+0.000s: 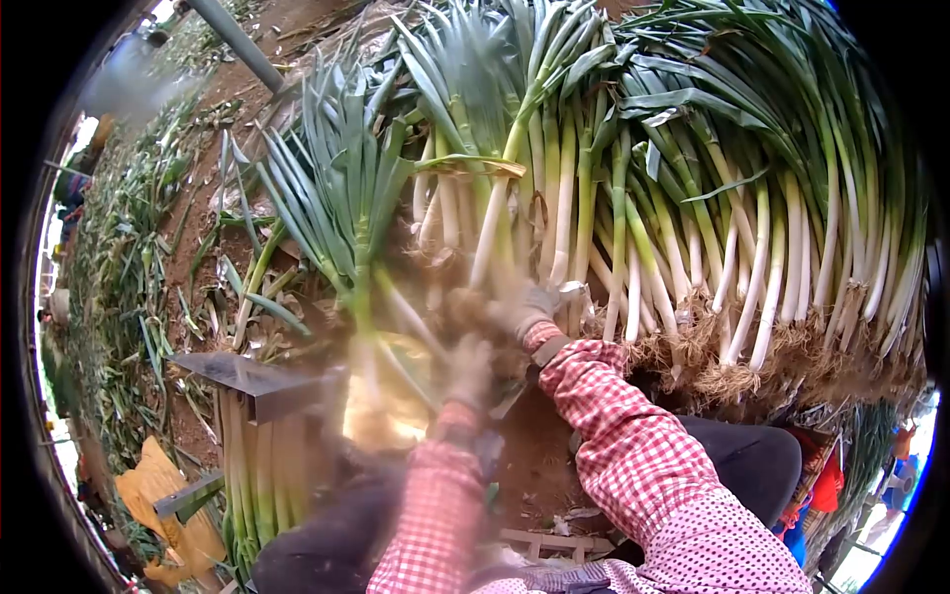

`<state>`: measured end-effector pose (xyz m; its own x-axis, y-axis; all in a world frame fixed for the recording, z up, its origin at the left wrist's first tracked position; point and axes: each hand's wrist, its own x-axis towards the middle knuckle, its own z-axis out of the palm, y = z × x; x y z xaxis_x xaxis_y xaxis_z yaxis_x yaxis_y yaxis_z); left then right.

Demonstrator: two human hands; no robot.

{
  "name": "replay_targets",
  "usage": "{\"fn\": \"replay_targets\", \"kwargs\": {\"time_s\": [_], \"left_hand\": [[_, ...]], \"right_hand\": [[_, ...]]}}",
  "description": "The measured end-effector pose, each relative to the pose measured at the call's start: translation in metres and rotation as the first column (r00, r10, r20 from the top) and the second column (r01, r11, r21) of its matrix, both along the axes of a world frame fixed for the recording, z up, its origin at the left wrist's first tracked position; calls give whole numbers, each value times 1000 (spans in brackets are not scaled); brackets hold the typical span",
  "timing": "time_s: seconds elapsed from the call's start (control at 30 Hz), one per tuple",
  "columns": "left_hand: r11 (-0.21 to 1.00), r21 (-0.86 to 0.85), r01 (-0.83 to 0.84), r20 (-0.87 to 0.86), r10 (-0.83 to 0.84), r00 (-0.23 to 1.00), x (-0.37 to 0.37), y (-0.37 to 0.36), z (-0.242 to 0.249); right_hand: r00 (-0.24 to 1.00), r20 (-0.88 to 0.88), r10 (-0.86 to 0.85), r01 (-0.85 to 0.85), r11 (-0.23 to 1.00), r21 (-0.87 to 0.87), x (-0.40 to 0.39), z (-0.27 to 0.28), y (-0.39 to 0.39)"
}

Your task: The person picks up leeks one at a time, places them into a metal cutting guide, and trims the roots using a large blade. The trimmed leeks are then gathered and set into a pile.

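Note:
A big heap of leeks (693, 247) with white stems, green tops and soily roots lies across the ground in front of me. My right hand (524, 309), gloved and in a red checked sleeve, grips the root end of a leek (495, 213) at the heap's left side. My left hand (465, 368), also gloved, is blurred by motion just below it. It is around the base of a leek (361, 267) with a fan of green leaves. Dry skins and roots blur around both hands.
A metal frame (252, 376) at the lower left holds a stack of trimmed leeks (257, 475). Leaf trimmings (129, 257) litter the bare soil on the left. A grey pipe (237, 45) slants at the top left. Red and blue items (826, 485) lie at the lower right.

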<state>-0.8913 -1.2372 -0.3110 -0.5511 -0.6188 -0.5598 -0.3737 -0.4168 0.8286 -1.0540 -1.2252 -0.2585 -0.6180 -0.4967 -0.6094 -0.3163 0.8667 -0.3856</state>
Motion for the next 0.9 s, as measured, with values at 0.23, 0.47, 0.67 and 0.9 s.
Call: {"fn": "replay_targets", "kwargs": {"time_s": [0.23,0.47,0.67,0.9], "left_hand": [[937,-159,-310,-294,255,921,37,-5,108],[817,-2,-577,123,573,810,132,32,83],[832,300,-467,-265,543,797,159,24,99],[753,520,-403,-40,494,869,177,103,104]], "right_hand": [[931,322,173,116,695,-710,85,35,-15],[814,580,-34,430,707,-562,167,39,40],[607,794,-47,687,534,-493,130,148,67],[620,783,-52,592,686,-423,195,102,107]]}}
